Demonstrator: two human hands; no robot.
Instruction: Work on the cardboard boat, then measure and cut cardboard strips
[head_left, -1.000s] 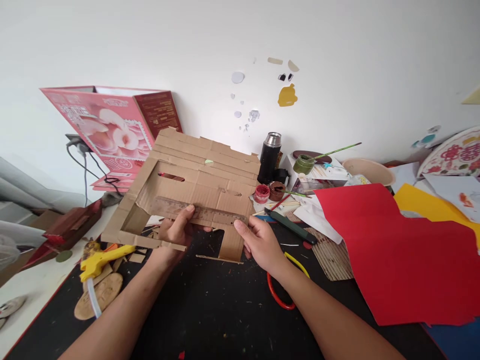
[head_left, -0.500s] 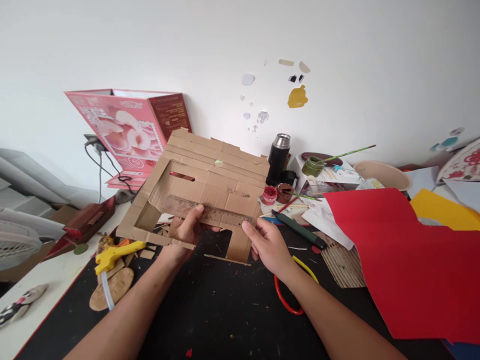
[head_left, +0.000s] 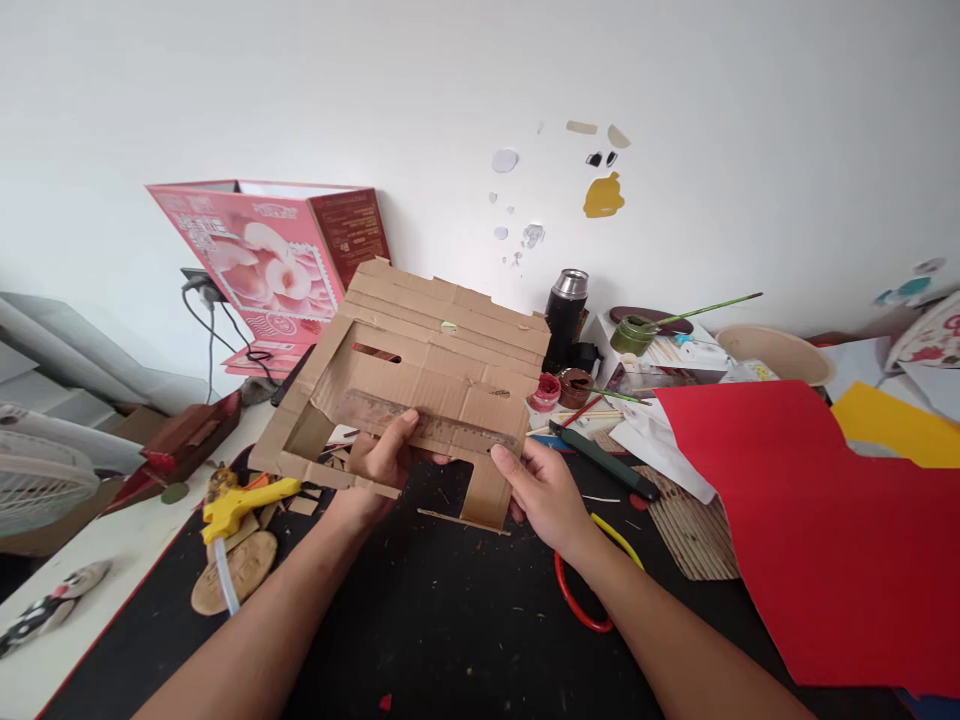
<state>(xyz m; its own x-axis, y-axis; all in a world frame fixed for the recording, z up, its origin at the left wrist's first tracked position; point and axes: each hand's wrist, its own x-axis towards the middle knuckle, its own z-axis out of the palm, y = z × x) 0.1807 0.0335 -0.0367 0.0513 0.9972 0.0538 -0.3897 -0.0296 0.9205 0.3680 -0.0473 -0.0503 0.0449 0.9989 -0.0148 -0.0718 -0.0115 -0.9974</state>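
Note:
A cut sheet of brown cardboard point(head_left: 450, 360), with openings and slots in it, is held up tilted above the black work surface. Across its lower part lies a clear ruler point(head_left: 450, 430). My left hand point(head_left: 382, 455) reaches through the cut-out from the left, its thumb pressing on the ruler and its fingers behind the sheet. At the right end of the ruler, my right hand point(head_left: 544, 490) pinches ruler and cardboard between thumb and fingers. The fingertips behind the board are mostly hidden.
A yellow glue gun point(head_left: 240, 505) lies at left beside cardboard scraps. Right of my hands are a dark green utility knife point(head_left: 604, 460), red-and-yellow handles point(head_left: 574, 595) and a large red sheet point(head_left: 840, 540). Behind stand a black thermos point(head_left: 564, 320), paint jars point(head_left: 546, 392) and a pink box point(head_left: 262, 260).
The whole view has shifted slightly, so things appear a little farther right. Both hands keep the same hold on the cardboard and the ruler.

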